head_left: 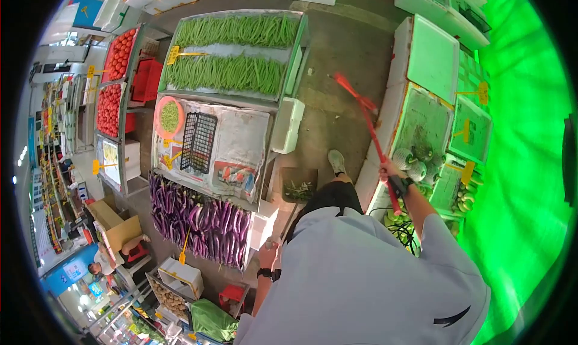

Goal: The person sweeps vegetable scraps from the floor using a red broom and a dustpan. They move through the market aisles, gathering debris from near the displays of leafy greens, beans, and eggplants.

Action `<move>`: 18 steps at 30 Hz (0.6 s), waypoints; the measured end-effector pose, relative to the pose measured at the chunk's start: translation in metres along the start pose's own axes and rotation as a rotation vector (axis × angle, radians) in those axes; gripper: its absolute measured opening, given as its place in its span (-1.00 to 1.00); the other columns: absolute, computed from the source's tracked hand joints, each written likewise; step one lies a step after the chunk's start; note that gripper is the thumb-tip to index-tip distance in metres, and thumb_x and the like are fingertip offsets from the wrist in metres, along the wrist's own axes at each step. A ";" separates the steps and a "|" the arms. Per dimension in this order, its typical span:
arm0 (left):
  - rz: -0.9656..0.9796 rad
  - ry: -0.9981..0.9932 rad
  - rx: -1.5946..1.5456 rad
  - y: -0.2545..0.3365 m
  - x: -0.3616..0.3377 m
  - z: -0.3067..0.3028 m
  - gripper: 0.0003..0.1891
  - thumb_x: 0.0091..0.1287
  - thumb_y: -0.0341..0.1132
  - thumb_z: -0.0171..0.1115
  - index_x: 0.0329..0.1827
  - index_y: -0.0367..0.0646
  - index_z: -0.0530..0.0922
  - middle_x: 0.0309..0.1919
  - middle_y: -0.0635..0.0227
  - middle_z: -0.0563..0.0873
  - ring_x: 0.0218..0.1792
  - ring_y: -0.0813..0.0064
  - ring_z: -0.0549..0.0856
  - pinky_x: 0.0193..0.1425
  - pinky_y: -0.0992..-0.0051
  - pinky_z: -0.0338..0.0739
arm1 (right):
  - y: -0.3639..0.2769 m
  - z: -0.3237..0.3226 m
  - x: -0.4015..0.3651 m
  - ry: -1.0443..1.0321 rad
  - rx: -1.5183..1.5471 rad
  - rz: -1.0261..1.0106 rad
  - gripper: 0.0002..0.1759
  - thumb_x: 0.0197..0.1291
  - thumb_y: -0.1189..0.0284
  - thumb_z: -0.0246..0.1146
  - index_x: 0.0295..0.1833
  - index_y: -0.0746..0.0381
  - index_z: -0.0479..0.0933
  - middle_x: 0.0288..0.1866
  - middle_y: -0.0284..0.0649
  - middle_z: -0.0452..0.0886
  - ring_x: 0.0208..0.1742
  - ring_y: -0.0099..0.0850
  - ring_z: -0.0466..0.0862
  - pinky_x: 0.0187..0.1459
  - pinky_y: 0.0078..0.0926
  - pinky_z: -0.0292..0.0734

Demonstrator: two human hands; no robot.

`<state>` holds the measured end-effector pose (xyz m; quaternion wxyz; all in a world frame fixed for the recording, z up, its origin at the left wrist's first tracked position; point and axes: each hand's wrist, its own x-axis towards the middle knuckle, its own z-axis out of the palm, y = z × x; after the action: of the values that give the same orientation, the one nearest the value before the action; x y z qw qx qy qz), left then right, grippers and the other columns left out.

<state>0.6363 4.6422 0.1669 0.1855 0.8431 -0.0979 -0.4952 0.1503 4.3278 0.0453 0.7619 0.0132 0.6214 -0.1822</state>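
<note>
My right hand (pixel 390 170) is wrapped round a long red stick (pixel 372 127). The stick's far end splits into red strips, smeared by motion, above the aisle floor. Its lower end sticks out below my fist beside net-wrapped round fruits or vegetables (pixel 415 163). Lower down, my left hand (pixel 269 254) has its fingers curled beside a white box (pixel 262 223), near the eggplants (pixel 201 220). Whatever that hand may hold is too small to make out. Both wrists wear dark bands.
Green beans (pixel 232 74) lie in two rows on the stand ahead. Below them are a black plastic basket (pixel 199 141) and a pink bowl (pixel 169 117). Tomatoes (pixel 119 55) stand at left. White foam boxes (pixel 433 59) line the right side. Another person (pixel 105 262) is at lower left.
</note>
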 end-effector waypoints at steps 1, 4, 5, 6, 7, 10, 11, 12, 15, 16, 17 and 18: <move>0.048 -0.027 0.025 -0.032 0.028 -0.007 -0.88 0.24 -0.34 0.39 -0.35 -0.17 0.63 -0.59 0.43 0.60 -0.68 0.59 0.50 -0.63 0.51 0.33 | 0.022 0.016 -0.016 0.028 -0.005 -0.031 -0.29 0.36 0.46 0.08 0.52 -0.30 0.04 -0.57 -0.42 0.25 -0.72 -0.65 0.20 -0.75 -0.64 0.22; 0.136 -0.081 0.157 -0.046 0.058 -0.020 -0.83 0.23 -0.29 0.39 -0.32 -0.21 0.64 -0.56 0.34 0.64 -0.56 0.49 0.59 -0.46 0.41 0.48 | 0.068 0.040 -0.066 -0.133 0.187 0.068 -0.29 0.36 0.53 0.08 0.49 -0.32 0.09 -0.54 -0.43 0.25 -0.71 -0.64 0.20 -0.71 -0.67 0.18; 0.211 -0.091 0.197 -0.051 0.068 -0.025 -0.82 0.23 -0.29 0.40 -0.31 -0.22 0.64 -0.55 0.31 0.66 -0.52 0.46 0.62 -0.40 0.38 0.51 | 0.080 0.043 -0.080 -0.134 0.198 0.060 -0.28 0.36 0.53 0.08 0.51 -0.30 0.08 -0.53 -0.42 0.26 -0.71 -0.65 0.20 -0.71 -0.68 0.17; 0.288 -0.097 0.232 -0.034 0.067 -0.029 -0.82 0.22 -0.29 0.40 -0.30 -0.23 0.64 -0.54 0.29 0.68 -0.48 0.43 0.65 -0.34 0.35 0.54 | 0.088 0.049 -0.098 -0.137 0.207 0.050 -0.27 0.36 0.54 0.09 0.53 -0.29 0.07 -0.52 -0.42 0.27 -0.70 -0.65 0.20 -0.71 -0.68 0.16; 0.352 -0.057 0.345 -0.021 0.059 -0.033 -0.80 0.23 -0.26 0.36 -0.26 -0.23 0.65 -0.46 0.12 0.72 -0.35 0.17 0.73 -0.20 0.23 0.56 | 0.100 0.054 -0.115 -0.141 0.213 0.046 -0.25 0.36 0.54 0.09 0.55 -0.27 0.05 -0.50 -0.41 0.28 -0.70 -0.66 0.19 -0.71 -0.69 0.15; 0.508 -0.091 0.429 -0.042 0.088 -0.047 -0.79 0.25 -0.24 0.31 -0.21 -0.21 0.66 -0.35 -0.01 0.73 -0.23 -0.09 0.71 -0.16 0.13 0.55 | 0.140 0.064 -0.150 -0.088 0.058 -0.061 -0.20 0.37 0.53 0.10 0.61 -0.22 -0.02 -0.48 -0.39 0.31 -0.69 -0.66 0.19 -0.71 -0.66 0.14; 0.531 -0.133 0.391 -0.050 0.096 -0.051 -0.75 0.26 -0.20 0.28 -0.17 -0.20 0.65 -0.30 -0.07 0.71 -0.18 -0.19 0.66 -0.14 0.07 0.54 | 0.147 0.070 -0.162 -0.033 -0.001 -0.106 -0.16 0.36 0.53 0.10 0.64 -0.19 -0.07 -0.48 -0.38 0.33 -0.69 -0.66 0.20 -0.71 -0.64 0.14; 0.543 -0.147 0.414 -0.054 0.100 -0.054 -0.75 0.26 -0.19 0.28 -0.17 -0.20 0.65 -0.30 -0.06 0.71 -0.18 -0.19 0.66 -0.14 0.07 0.54 | 0.152 0.074 -0.169 0.007 -0.037 -0.141 -0.17 0.34 0.52 0.11 0.63 -0.18 -0.03 -0.50 -0.38 0.34 -0.70 -0.65 0.22 -0.70 -0.65 0.16; 0.598 -0.165 0.490 -0.062 0.108 -0.061 -0.74 0.25 -0.17 0.29 -0.15 -0.18 0.63 -0.30 -0.03 0.71 -0.17 -0.16 0.67 -0.14 0.05 0.53 | 0.144 0.073 -0.162 0.066 -0.111 -0.224 -0.20 0.33 0.53 0.11 0.61 -0.12 0.02 -0.51 -0.39 0.35 -0.71 -0.63 0.25 -0.72 -0.62 0.20; 0.602 -0.170 0.495 -0.063 0.108 -0.063 -0.74 0.25 -0.17 0.29 -0.15 -0.17 0.63 -0.30 -0.03 0.71 -0.17 -0.16 0.67 -0.14 0.05 0.53 | 0.138 0.068 -0.148 0.053 -0.086 -0.230 -0.22 0.33 0.53 0.11 0.60 -0.13 0.03 -0.52 -0.39 0.34 -0.71 -0.63 0.25 -0.72 -0.62 0.21; 0.607 -0.172 0.499 -0.059 0.103 -0.065 -0.74 0.25 -0.17 0.29 -0.15 -0.17 0.64 -0.30 -0.03 0.71 -0.18 -0.16 0.67 -0.14 0.05 0.53 | 0.131 0.057 -0.126 0.038 -0.063 -0.237 -0.23 0.32 0.53 0.11 0.58 -0.14 0.04 -0.52 -0.39 0.34 -0.71 -0.63 0.25 -0.72 -0.61 0.22; 0.607 -0.171 0.504 -0.055 0.097 -0.067 -0.75 0.25 -0.17 0.29 -0.15 -0.16 0.64 -0.31 -0.02 0.72 -0.18 -0.15 0.67 -0.13 0.05 0.53 | 0.124 0.047 -0.102 0.020 -0.042 -0.240 -0.24 0.32 0.53 0.10 0.57 -0.15 0.06 -0.52 -0.39 0.33 -0.71 -0.63 0.25 -0.72 -0.61 0.22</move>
<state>0.7414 4.6732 0.0965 0.1019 0.7507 -0.4758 -0.4468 0.2146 4.4588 0.1271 0.7283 -0.0755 0.6299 -0.2590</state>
